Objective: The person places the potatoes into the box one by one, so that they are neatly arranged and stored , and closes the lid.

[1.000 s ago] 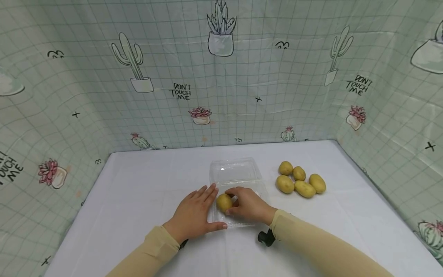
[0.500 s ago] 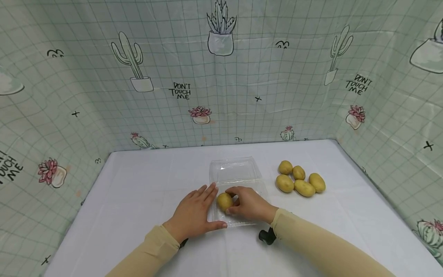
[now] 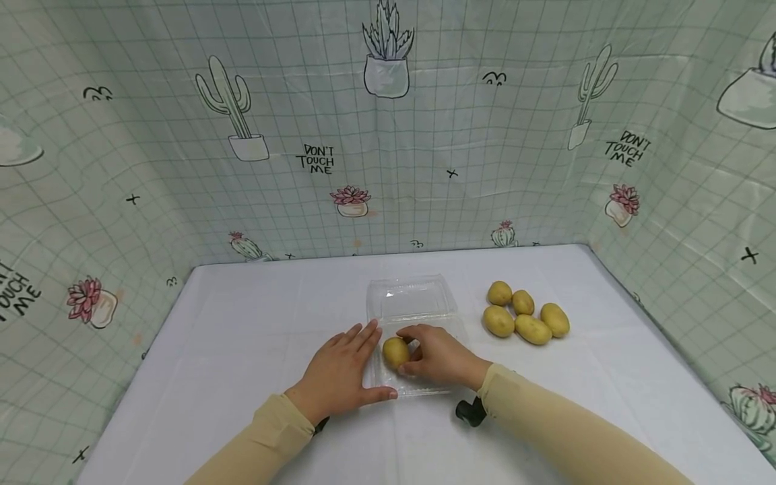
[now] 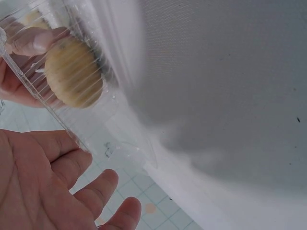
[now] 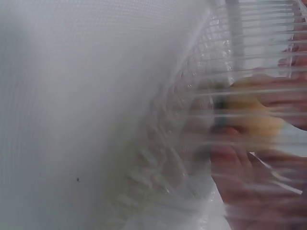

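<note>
A clear plastic clamshell box [image 3: 412,296] lies with its lid laid back at the middle of the table. My right hand [image 3: 445,358] pinches a potato [image 3: 395,352] between thumb and fingers inside the near half of the box. At the box's left side my left hand [image 3: 339,374] rests with straight, spread fingers, touching its edge. Through the ribbed wall in the left wrist view, the potato [image 4: 74,73] shows beside the right thumb, with the left hand [image 4: 43,182] below. The right wrist view is blurred, with the potato [image 5: 252,112] behind the plastic.
Several loose potatoes [image 3: 533,330] sit in a cluster to the right of the box. A white cloth covers the table [image 3: 254,316]. Patterned fabric [image 3: 424,202] rises behind and on both sides. A black wrist device [image 3: 471,411] shows under the right wrist.
My right hand and the potato in it have shifted slightly to the right within the box. The left hand, the box and the loose potatoes look the same.
</note>
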Demonstrator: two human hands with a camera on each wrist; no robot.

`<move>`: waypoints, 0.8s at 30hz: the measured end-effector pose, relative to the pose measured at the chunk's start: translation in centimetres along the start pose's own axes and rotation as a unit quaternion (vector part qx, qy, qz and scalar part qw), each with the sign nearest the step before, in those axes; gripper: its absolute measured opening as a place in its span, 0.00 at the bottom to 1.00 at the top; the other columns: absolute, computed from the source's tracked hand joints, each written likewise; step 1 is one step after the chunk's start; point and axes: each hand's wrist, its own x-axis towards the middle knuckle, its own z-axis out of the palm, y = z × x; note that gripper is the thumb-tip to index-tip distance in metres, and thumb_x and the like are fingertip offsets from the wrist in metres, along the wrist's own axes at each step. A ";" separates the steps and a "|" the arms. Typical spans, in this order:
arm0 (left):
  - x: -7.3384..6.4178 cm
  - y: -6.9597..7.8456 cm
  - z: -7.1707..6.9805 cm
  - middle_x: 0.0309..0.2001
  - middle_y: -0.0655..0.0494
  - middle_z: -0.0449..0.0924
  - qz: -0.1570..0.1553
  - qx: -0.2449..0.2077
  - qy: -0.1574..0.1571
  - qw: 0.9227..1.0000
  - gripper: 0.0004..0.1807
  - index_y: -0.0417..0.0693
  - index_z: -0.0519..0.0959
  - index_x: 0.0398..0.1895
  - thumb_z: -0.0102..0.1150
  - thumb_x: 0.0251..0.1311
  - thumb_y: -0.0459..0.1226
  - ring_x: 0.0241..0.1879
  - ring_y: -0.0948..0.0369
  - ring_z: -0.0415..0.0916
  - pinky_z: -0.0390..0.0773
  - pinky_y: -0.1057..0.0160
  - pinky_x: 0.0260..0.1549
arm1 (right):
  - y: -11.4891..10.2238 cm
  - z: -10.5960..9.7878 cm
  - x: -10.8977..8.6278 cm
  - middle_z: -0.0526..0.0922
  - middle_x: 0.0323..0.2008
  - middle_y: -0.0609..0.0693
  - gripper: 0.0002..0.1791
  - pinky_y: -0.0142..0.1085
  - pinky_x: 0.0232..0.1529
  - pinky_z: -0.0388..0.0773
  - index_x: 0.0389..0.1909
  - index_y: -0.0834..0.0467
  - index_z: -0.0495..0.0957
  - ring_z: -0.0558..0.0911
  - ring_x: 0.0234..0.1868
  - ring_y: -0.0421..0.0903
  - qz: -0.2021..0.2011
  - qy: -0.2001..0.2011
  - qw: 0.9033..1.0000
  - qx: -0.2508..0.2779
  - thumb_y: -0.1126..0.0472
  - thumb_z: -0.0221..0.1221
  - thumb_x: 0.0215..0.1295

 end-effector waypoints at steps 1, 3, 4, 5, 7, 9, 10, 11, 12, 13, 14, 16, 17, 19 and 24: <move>0.0 0.0 0.0 0.76 0.48 0.55 0.000 0.001 0.000 1.000 0.58 0.41 0.61 0.76 0.44 0.56 0.76 0.72 0.48 0.59 0.66 0.48 0.64 | 0.0 -0.1 0.0 0.79 0.54 0.54 0.34 0.29 0.39 0.80 0.64 0.66 0.72 0.84 0.38 0.38 -0.001 0.000 1.000 -0.002 0.61 0.72 0.58; 0.0 0.0 0.0 0.76 0.48 0.56 -0.002 -0.002 0.001 1.000 0.58 0.41 0.61 0.76 0.44 0.56 0.76 0.72 0.48 0.59 0.66 0.48 0.64 | 0.0 -0.2 -0.1 0.79 0.54 0.54 0.34 0.30 0.39 0.80 0.64 0.66 0.72 0.84 0.38 0.38 -0.002 0.000 1.000 -0.006 0.61 0.72 0.58; 0.0 0.0 0.1 0.76 0.48 0.56 -0.002 -0.003 0.002 1.000 0.58 0.41 0.61 0.75 0.45 0.56 0.76 0.72 0.48 0.59 0.66 0.48 0.64 | 0.0 -0.2 -0.1 0.79 0.54 0.54 0.34 0.30 0.39 0.80 0.64 0.66 0.72 0.84 0.38 0.38 -0.003 0.000 1.000 -0.008 0.61 0.72 0.58; 0.0 0.0 0.0 0.76 0.48 0.56 -0.003 -0.004 0.002 1.000 0.58 0.41 0.62 0.75 0.45 0.56 0.76 0.72 0.48 0.59 0.66 0.47 0.64 | 0.0 -0.3 -0.2 0.79 0.54 0.54 0.34 0.30 0.39 0.80 0.64 0.66 0.72 0.84 0.38 0.38 -0.004 0.000 1.000 -0.010 0.61 0.72 0.57; 0.1 0.0 0.0 0.76 0.47 0.57 -0.003 -0.009 0.004 1.000 0.58 0.40 0.62 0.75 0.46 0.55 0.76 0.71 0.48 0.59 0.66 0.47 0.64 | 0.0 -0.5 -0.4 0.79 0.54 0.55 0.34 0.30 0.39 0.80 0.64 0.65 0.72 0.84 0.37 0.37 -0.006 0.001 1.000 -0.013 0.62 0.72 0.57; 0.1 0.1 0.0 0.75 0.47 0.57 -0.004 -0.011 0.004 1.000 0.58 0.40 0.63 0.75 0.47 0.55 0.76 0.71 0.47 0.60 0.66 0.47 0.64 | -0.1 -0.8 -0.6 0.80 0.54 0.56 0.35 0.31 0.39 0.80 0.64 0.65 0.72 0.84 0.37 0.37 -0.009 0.004 1.000 -0.015 0.62 0.73 0.57; 0.0 0.1 -0.1 0.75 0.47 0.57 -0.005 -0.011 0.003 1.000 0.58 0.40 0.63 0.75 0.47 0.55 0.76 0.71 0.47 0.60 0.66 0.47 0.64 | -0.1 -1.0 -0.8 0.80 0.55 0.56 0.35 0.31 0.38 0.80 0.64 0.65 0.72 0.84 0.37 0.37 -0.013 0.005 1.000 -0.017 0.62 0.73 0.57; 0.0 0.1 -0.1 0.75 0.47 0.57 -0.006 -0.011 0.001 1.000 0.58 0.40 0.63 0.75 0.47 0.55 0.76 0.71 0.47 0.59 0.65 0.47 0.65 | -0.2 -1.3 -0.9 0.80 0.55 0.57 0.35 0.31 0.38 0.80 0.65 0.64 0.72 0.84 0.37 0.37 -0.016 0.005 1.000 -0.018 0.62 0.72 0.57; 0.0 0.1 -0.1 0.75 0.47 0.58 -0.007 -0.011 0.000 1.000 0.58 0.40 0.63 0.75 0.47 0.55 0.76 0.71 0.47 0.59 0.65 0.47 0.65 | -0.2 -1.6 -1.1 0.80 0.55 0.57 0.35 0.31 0.38 0.80 0.65 0.64 0.72 0.84 0.37 0.38 -0.021 0.008 1.000 -0.019 0.61 0.72 0.57; 0.0 0.1 -0.1 0.75 0.47 0.57 -0.008 -0.010 -0.002 1.000 0.58 0.40 0.63 0.75 0.47 0.55 0.76 0.72 0.48 0.59 0.65 0.47 0.65 | -0.3 -2.0 -1.3 0.80 0.55 0.58 0.35 0.31 0.38 0.81 0.65 0.64 0.72 0.84 0.38 0.39 -0.025 0.010 0.999 -0.018 0.61 0.72 0.57; 0.0 0.1 -0.1 0.75 0.47 0.57 -0.009 -0.009 -0.004 1.000 0.58 0.40 0.62 0.75 0.47 0.55 0.76 0.72 0.48 0.59 0.64 0.47 0.65 | -0.3 -2.6 -1.5 0.79 0.56 0.58 0.35 0.31 0.39 0.81 0.66 0.63 0.71 0.84 0.38 0.39 -0.028 0.013 0.999 -0.016 0.61 0.72 0.58; 0.0 0.1 -0.1 0.76 0.47 0.57 -0.010 -0.009 -0.006 1.000 0.58 0.40 0.62 0.75 0.47 0.55 0.76 0.72 0.48 0.59 0.64 0.47 0.65 | -0.3 -3.8 -2.1 0.79 0.56 0.58 0.36 0.31 0.39 0.81 0.67 0.62 0.71 0.84 0.40 0.41 -0.038 0.021 0.999 -0.013 0.60 0.72 0.59; 0.0 0.1 -0.2 0.76 0.48 0.57 -0.011 -0.009 -0.006 1.000 0.58 0.40 0.62 0.75 0.47 0.55 0.75 0.72 0.48 0.59 0.64 0.47 0.65 | -0.3 -4.6 -2.5 0.79 0.57 0.58 0.36 0.32 0.40 0.81 0.67 0.61 0.71 0.84 0.40 0.41 -0.041 0.026 0.999 -0.010 0.59 0.72 0.59; 0.0 0.0 -0.2 0.76 0.48 0.57 -0.012 -0.008 -0.006 1.000 0.58 0.40 0.62 0.75 0.48 0.55 0.75 0.72 0.48 0.59 0.65 0.47 0.65 | 0.2 -6.2 -3.4 0.78 0.57 0.58 0.36 0.32 0.41 0.82 0.68 0.60 0.70 0.84 0.41 0.42 -0.050 0.037 0.998 -0.001 0.59 0.72 0.60; 0.0 0.1 -0.2 0.76 0.48 0.57 -0.008 -0.010 -0.005 1.000 0.58 0.40 0.62 0.75 0.48 0.55 0.75 0.72 0.48 0.59 0.65 0.48 0.65 | 2.8 -10.2 -6.7 0.78 0.58 0.58 0.35 0.35 0.43 0.83 0.67 0.60 0.71 0.84 0.43 0.46 -0.058 0.076 0.995 0.029 0.62 0.72 0.59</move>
